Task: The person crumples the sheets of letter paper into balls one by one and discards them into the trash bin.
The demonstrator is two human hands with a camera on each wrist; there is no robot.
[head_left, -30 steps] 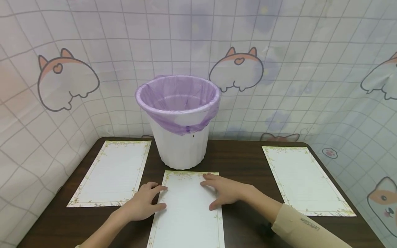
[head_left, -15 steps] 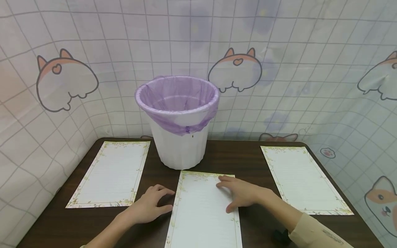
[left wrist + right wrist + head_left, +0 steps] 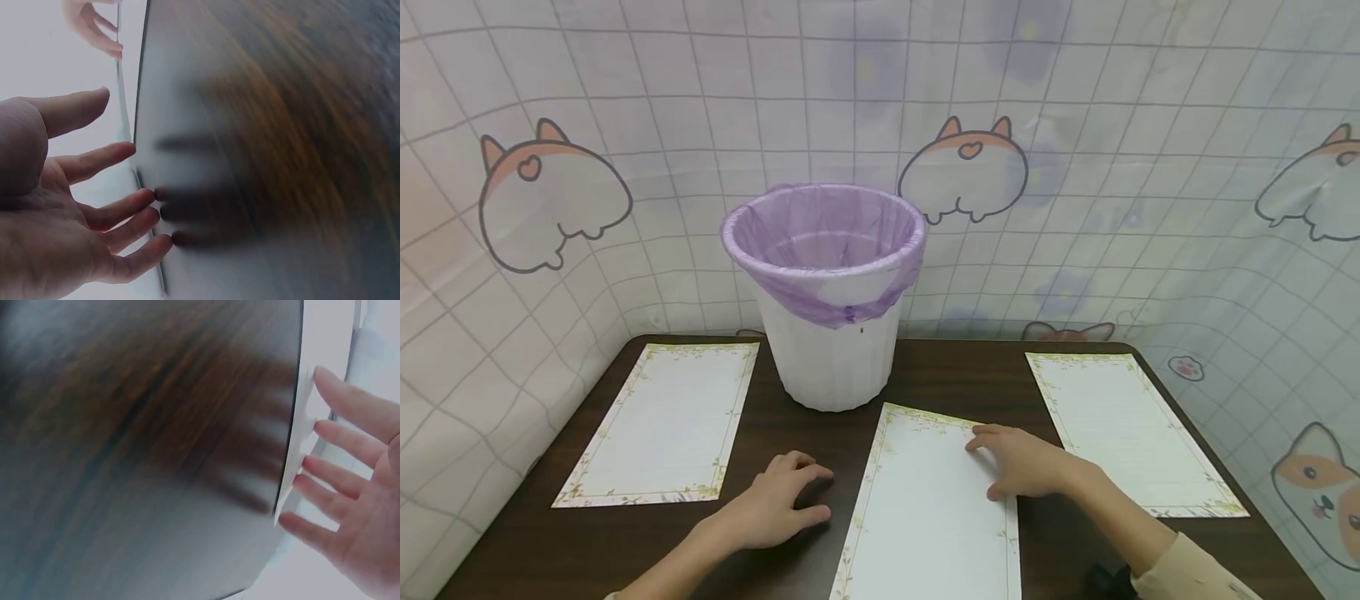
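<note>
A sheet of lined paper [image 3: 936,500] with a gold floral border lies slightly turned on the dark table, in the middle of the head view. My right hand [image 3: 1026,462] rests its fingertips on the sheet's upper right part, fingers spread. In the right wrist view the right hand [image 3: 356,481] touches the paper [image 3: 304,422] with fairly straight fingers. Left of the sheet, my left hand [image 3: 778,504] is apart from the paper, loosely bent and holding nothing. The left wrist view shows the left hand's [image 3: 69,206] fingertips touching the dark tabletop [image 3: 194,175].
A white bin [image 3: 835,358] with a purple liner [image 3: 827,225] stands behind the middle sheet. One bordered sheet [image 3: 662,425] lies at the left, another [image 3: 1135,433] at the right. A patterned cloth [image 3: 820,92] hangs around the table [image 3: 958,375]. A small black object [image 3: 1111,581] sits by the right sleeve.
Under my right hand the middle sheet has slid rightward and turned a little. My left hand has moved slightly right and down, and now stands apart from the sheet's left edge.
</note>
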